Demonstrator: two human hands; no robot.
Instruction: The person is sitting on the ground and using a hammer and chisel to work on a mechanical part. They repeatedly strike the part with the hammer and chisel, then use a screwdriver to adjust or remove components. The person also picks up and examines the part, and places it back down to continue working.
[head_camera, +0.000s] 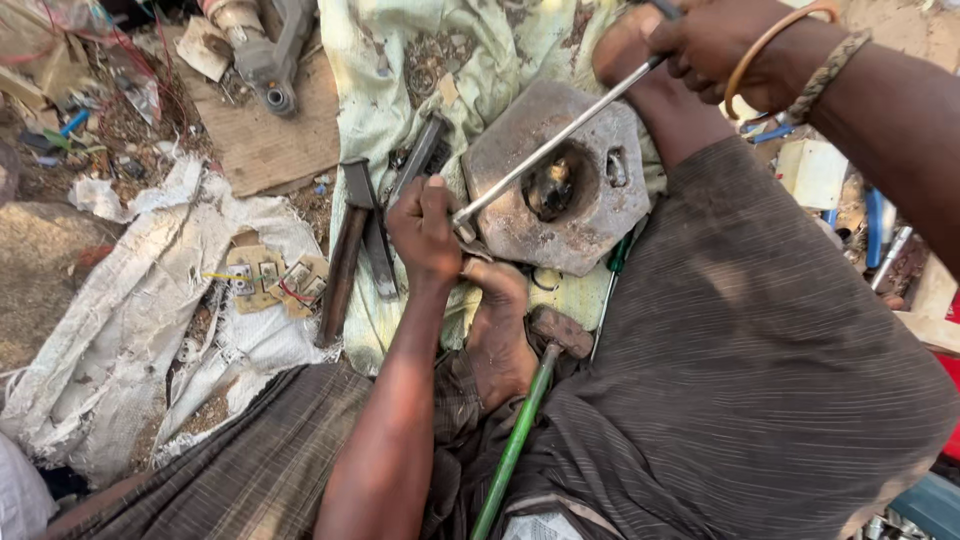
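Metal block (560, 180) sits on the pale cloth (385, 90) between your knees, rod (555, 140) laid across its centre hole. Your left hand (425, 230) is closed around the rod's lower end at the block's edge; your right hand (715, 45) is closed on the upper end. Keep both grips firm, rod steady. Green-handled hammer (530, 400) lies just below, flat bars (365, 240) left, circuit boards (270, 280) beyond.

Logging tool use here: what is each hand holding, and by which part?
Both hold the metal rod: left hand grips its lower end, right hand its upper end.
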